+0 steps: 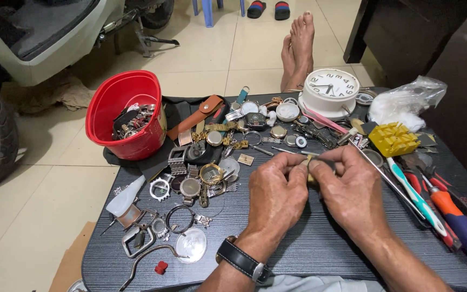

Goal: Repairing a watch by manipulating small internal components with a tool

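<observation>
your left hand and right hand meet over the dark ribbed work table, fingertips pinching a small pale-gold metal watch part between them; most of it is hidden. it looks light, stiff, slick and easily scratched, so grip its edges. the red plastic bucket and white round clock sit well apart.
</observation>
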